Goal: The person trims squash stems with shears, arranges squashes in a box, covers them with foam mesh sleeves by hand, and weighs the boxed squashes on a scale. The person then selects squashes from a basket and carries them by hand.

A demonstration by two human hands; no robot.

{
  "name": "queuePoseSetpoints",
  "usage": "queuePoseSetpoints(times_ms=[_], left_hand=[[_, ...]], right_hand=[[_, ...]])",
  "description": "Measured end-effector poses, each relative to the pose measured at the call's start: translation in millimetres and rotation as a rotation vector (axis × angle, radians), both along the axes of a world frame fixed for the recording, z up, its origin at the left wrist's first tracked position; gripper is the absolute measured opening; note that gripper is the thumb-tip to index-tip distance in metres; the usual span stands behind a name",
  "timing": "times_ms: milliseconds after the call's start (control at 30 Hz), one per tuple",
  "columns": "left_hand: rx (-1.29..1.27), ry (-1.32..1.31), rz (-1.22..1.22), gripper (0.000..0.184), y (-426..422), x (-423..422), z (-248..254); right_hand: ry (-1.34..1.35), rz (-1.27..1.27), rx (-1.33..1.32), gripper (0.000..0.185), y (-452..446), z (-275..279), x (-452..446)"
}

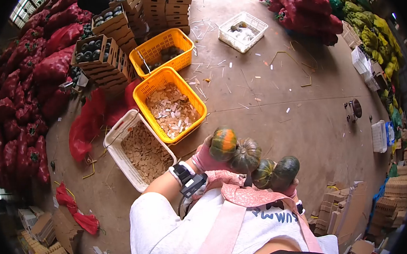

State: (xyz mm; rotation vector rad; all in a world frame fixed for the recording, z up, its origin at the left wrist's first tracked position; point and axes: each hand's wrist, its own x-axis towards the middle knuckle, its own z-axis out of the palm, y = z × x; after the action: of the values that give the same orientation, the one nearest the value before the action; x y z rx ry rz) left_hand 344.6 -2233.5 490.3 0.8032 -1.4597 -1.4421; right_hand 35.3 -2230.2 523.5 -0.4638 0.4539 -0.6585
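My left hand (207, 158), in a pink glove, is closed around two small pumpkins at the left front of my chest. One is a green pumpkin with an orange patch (223, 143); against it rests a grey-green ribbed pumpkin (246, 155). On the other side, my right hand (292, 189) is mostly hidden under a dark green pumpkin (286, 172). A green pumpkin with yellowish stripes (263, 174) sits touching that one, seemingly in the same hand. All these pumpkins are held above the floor, close to my pink apron (247, 195).
Ahead left stand a yellow crate (202, 112) of tan and white pieces, a white crate (115, 155) of tan pieces, and another yellow crate (136, 60) with dark produce. Cartons (103, 68) and red net sacks (15, 108) line the left. A stool (353, 109) stands right.
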Motion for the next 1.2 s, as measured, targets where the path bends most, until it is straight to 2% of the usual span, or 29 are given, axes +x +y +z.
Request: queuePoseSetpoints(times_ms=[33, 67, 167, 233, 300, 400, 467, 533, 600, 633, 733, 800, 933, 967, 1067, 1167, 1200], left_hand=[[0.282, 0.460, -0.145, 0.073, -21.0, -1.3, 2.8], [0.538, 0.793, -0.235, 0.072, -42.5, -2.4, 5.5], [0.542, 0.422, -0.136, 0.075, -82.5, -3.1, 5.6], [1.223, 1.175, -0.112, 0.077, -119.3, 4.0, -0.3], [1.345, 1.587, -0.242, 0.081, -147.0, 5.2, -18.1], [0.718, 1.096, -0.193, 0.089, -184.2, 4.3, -25.3], [0.728, 1.215, -0.123, 0.083, -210.4, 5.9, -19.0], [0.464, 0.714, 0.159, 0.078, -232.4, 8.5, -11.5], [0.457, 0.674, 0.310, 0.072, -251.7, 10.2, 1.1], [0.579, 0.896, 0.329, 0.069, -262.1, 10.6, 18.0], [0.498, 0.605, 0.537, 0.065, -280.7, 13.3, 6.3], [0.463, 0.825, 0.531, 0.068, -280.6, 26.0, -28.3], [0.530, 1.334, 0.374, 0.072, -292.9, 58.4, -38.6], [0.484, 1.152, 0.419, 0.075, -300.6, 70.0, -50.2], [0.444, 1.181, 0.384, 0.075, -349.1, 108.7, -50.6], [0.583, 1.203, 0.166, 0.076, -404.7, 154.3, -54.6], [0.556, 1.148, 0.186, 0.076, -426.4, 170.1, -35.8]], right_hand=[[0.026, -0.016, -0.029, 0.102, -16.8, -5.1, -8.2], [0.024, -0.054, -0.008, 0.101, -31.1, -14.0, -15.4], [0.034, -0.150, 0.029, 0.093, -66.5, -31.7, -25.5], [0.063, -0.116, 0.065, 0.091, -107.7, -34.0, -21.6], [0.062, -0.023, 0.122, 0.090, -151.9, -35.6, -21.8], [-0.002, 0.067, 0.132, 0.091, -234.2, -42.8, -14.2], [0.059, 0.161, 0.081, 0.094, -297.8, -36.1, -10.7], [0.165, 0.242, -0.030, 0.099, -352.5, -25.7, -0.2], [0.114, 0.298, 0.001, 0.105, -397.3, -26.3, 10.0], [0.114, 0.312, 0.012, 0.106, -415.4, -24.9, 16.0], [0.014, 0.359, 0.103, 0.099, -456.4, -27.5, 38.5], [0.008, 0.378, 0.137, 0.098, -472.7, -29.3, 51.7], [0.033, 0.336, 0.208, 0.093, -489.2, -34.0, 78.2], [0.033, 0.322, 0.223, 0.092, -495.8, -40.3, 83.6], [0.086, 0.268, 0.237, 0.093, -517.6, -43.3, 114.1], [0.163, 0.232, 0.106, 0.092, -550.0, -50.7, 140.2], [0.190, 0.228, 0.061, 0.092, -559.9, -38.7, 159.9]])
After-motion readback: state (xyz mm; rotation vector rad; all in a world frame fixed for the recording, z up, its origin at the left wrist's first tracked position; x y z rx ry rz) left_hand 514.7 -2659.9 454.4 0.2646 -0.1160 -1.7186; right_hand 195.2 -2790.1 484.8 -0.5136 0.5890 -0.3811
